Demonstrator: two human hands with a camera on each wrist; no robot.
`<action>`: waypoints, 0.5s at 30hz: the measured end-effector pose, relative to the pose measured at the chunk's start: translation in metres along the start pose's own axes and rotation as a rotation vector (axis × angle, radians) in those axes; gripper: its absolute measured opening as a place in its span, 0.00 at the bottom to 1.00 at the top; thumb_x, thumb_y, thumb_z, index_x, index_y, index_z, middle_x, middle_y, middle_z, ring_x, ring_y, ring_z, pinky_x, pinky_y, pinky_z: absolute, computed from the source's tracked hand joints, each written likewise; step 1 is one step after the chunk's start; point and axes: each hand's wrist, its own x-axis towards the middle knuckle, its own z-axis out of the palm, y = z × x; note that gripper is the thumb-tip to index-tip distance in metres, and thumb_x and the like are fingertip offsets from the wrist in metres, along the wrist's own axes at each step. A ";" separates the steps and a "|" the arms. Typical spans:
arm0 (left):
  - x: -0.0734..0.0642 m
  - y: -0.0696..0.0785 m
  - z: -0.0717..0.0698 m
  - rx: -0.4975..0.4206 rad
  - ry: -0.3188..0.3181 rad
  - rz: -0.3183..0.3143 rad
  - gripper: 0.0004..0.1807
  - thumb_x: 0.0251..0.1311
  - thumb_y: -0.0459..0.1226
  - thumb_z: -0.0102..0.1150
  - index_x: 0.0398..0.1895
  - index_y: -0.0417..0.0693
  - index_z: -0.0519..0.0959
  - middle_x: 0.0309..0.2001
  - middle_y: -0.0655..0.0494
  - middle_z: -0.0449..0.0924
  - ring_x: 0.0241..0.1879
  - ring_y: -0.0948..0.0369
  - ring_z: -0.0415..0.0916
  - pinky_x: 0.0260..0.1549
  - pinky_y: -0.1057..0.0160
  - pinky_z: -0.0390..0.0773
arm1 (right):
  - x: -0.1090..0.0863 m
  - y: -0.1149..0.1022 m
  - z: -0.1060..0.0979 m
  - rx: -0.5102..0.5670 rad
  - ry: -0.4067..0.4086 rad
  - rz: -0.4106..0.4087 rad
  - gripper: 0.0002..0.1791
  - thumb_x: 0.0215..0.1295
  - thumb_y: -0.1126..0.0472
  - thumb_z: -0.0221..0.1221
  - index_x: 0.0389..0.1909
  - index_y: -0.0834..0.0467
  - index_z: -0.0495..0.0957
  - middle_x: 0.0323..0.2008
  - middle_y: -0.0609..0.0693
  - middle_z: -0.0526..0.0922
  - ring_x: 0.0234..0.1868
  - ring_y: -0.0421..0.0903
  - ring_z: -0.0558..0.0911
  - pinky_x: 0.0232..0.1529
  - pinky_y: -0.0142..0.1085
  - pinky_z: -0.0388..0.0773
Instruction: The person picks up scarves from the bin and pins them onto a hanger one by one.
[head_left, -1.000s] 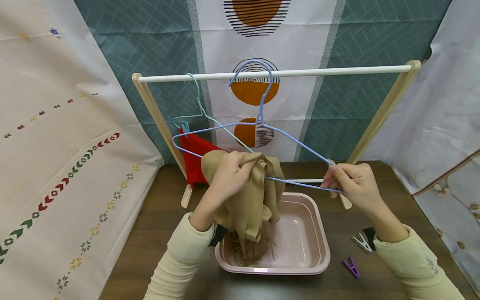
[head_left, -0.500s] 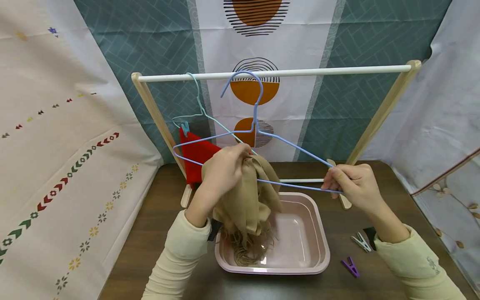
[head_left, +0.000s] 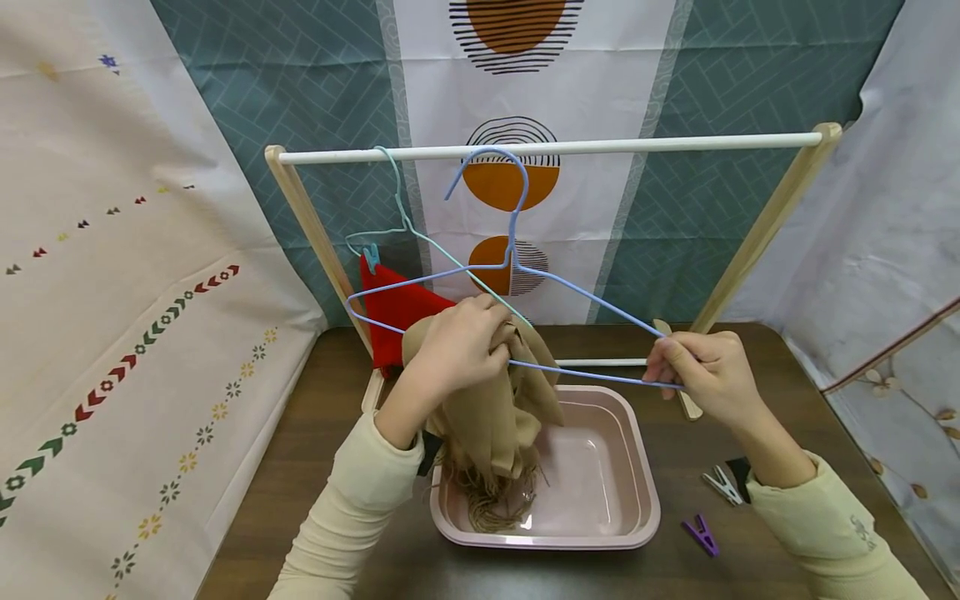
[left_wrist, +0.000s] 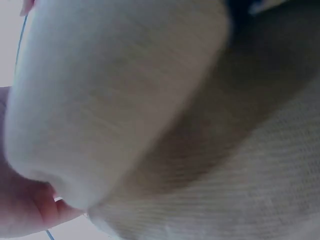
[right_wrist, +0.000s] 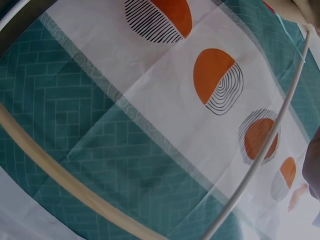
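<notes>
Tan cloth bunches on a hanger gripped at one end

Slippage looks the likeliest trouble: the tan cloth (head_left: 487, 417) is gathered at the lower bar of the blue hanger (head_left: 513, 229), above the pink basin (head_left: 592, 467), and much of its visible bulk hangs down the near side. That uneven weight could pull it off the bar should the left hand (head_left: 461, 342) loosen too soon. Those fingers are bent over the cloth's upper folds and pinch them; how firmly, I cannot tell, and the left wrist view is too close and blurred to help. The right hand (head_left: 701, 362) curls around the hanger's right-hand corner, and such a one-ended hold might let the frame twist or dip. In the head view the blue hanger overlaps the mint hanger (head_left: 405, 221); whether they touch is unclear, but a swing could jostle the red cloth (head_left: 397, 304) clipped there. A lift might also snag the fringe (head_left: 491, 512) on the basin's rim.

The tan cloth is matte and soft-looking, falling in loose, roughly vertical pleats, crumpled rather than spread along the bar. Its lower edge ends in long, tangled strands, which trail into the left part of the basin.
</notes>
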 end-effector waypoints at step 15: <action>0.006 0.020 -0.005 -0.956 0.433 -0.192 0.16 0.53 0.25 0.48 0.10 0.41 0.63 0.12 0.60 0.57 0.16 0.66 0.57 0.15 0.70 0.57 | -0.001 0.006 0.004 -0.097 -0.024 -0.030 0.16 0.56 0.83 0.45 0.17 0.69 0.76 0.16 0.49 0.81 0.11 0.37 0.75 0.11 0.26 0.70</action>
